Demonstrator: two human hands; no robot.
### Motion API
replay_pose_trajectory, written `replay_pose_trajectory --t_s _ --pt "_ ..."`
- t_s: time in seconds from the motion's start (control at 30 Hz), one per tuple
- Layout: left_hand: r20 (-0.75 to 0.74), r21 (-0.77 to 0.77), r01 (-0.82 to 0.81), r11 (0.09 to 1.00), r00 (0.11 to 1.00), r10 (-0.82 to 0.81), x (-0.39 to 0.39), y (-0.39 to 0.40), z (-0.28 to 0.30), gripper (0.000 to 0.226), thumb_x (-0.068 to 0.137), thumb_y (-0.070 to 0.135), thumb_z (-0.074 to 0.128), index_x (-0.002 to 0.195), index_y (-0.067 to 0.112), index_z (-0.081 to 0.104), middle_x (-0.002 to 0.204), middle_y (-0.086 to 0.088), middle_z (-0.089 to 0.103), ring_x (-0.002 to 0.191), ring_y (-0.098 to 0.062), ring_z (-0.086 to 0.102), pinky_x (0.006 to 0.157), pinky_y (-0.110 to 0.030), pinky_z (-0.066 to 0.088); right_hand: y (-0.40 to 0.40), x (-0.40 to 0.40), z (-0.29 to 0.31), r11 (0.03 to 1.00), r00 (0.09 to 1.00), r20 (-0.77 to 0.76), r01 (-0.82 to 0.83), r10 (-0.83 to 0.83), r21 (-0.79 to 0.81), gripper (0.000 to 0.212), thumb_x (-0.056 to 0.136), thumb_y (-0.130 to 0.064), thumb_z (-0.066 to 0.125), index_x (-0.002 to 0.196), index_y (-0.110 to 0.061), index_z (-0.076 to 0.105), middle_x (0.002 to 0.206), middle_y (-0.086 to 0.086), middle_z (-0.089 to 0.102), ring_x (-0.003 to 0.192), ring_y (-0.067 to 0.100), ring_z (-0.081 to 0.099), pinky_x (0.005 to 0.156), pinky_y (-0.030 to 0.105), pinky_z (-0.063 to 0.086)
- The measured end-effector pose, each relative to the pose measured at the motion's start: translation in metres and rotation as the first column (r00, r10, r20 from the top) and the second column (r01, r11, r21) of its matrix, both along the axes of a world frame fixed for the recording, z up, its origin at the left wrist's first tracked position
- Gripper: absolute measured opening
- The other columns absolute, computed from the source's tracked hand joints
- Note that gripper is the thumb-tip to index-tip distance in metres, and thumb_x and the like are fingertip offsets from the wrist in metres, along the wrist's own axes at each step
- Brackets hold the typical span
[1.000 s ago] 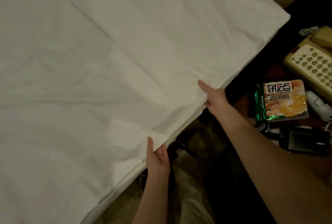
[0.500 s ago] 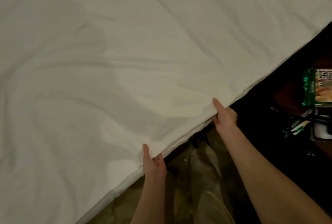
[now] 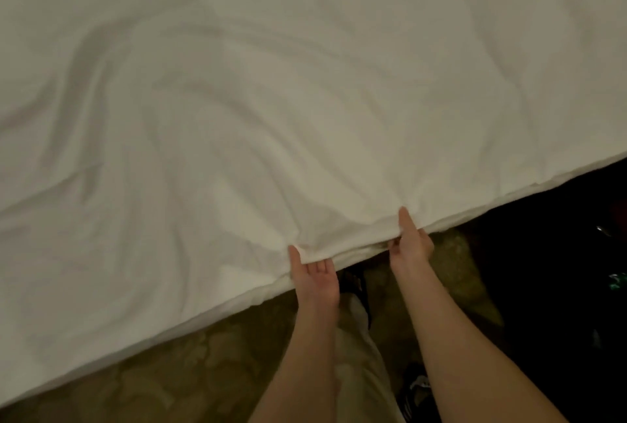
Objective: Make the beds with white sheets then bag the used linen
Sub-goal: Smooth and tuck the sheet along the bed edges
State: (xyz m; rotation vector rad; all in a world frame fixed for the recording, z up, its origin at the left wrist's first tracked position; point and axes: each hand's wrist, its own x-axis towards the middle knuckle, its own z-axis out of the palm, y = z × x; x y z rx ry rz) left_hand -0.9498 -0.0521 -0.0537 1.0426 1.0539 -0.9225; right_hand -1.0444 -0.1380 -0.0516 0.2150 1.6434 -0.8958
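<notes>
White sheet (image 3: pixel 271 100) spreads wide across the bed, filling most of the view, its surface rippled with soft curving creases. Its near edge runs diagonally, hanging over the bedside, bunched into a thick fold at the middle of that edge.

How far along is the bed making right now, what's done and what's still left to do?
Done: a white sheet is spread over the bed, though it is wrinkled. In hand: the left hand and right hand both grip its near edge, thumbs on top, fingers underneath. Left: smoothing the wrinkles and finishing that edge, which hangs loose above the patterned carpet. No linen bag shows, so bagging looks not yet started.
</notes>
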Motion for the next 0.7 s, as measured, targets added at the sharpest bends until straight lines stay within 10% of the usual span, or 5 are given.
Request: replay_pose_trajectory --t_s 0.2,0.37,0.7 --pt "-0.037 -0.15 -0.076 0.986 0.997 0.071 0.013 0.012 0.015 0.036 0.087 0.028 0.067 0.119 0.01 0.064 0.112 -0.008 0.071 0.101 -0.018 0.067 0.083 -0.029 0.058 0.024 0.05 0.012 0.974 0.948 0.223 -0.219 0.228 -0.064 0.037 0.084 -0.014 0.073 0.118 -0.007 0.063 0.112 0.006 0.069 0.102 0.019 0.066 0.096 0.036 0.051" --pt "-0.094 -0.236 -0.177 0.955 0.983 0.159 0.037 0.023 0.015 0.038 0.083 0.033 0.073 0.113 0.009 0.068 0.111 -0.009 0.071 0.106 -0.021 0.065 0.094 -0.034 0.052 0.023 0.038 0.01 0.986 0.983 0.106 -0.139 0.149 -0.092 0.042 0.084 -0.017 0.073 0.123 -0.016 0.058 0.113 0.002 0.066 0.1 0.017 0.064 0.093 0.036 0.053" --pt "0.063 -0.108 -0.013 0.994 0.998 0.02 0.115 0.077 0.011 0.033 0.093 0.02 0.062 0.124 0.008 0.058 0.107 -0.009 0.07 0.095 -0.017 0.067 0.081 -0.029 0.056 0.102 0.141 0.004 0.964 0.939 0.22 -0.263 0.265 -0.038 0.038 0.083 -0.014 0.074 0.118 -0.003 0.063 0.117 0.011 0.067 0.106 0.022 0.065 0.095 0.037 0.052"
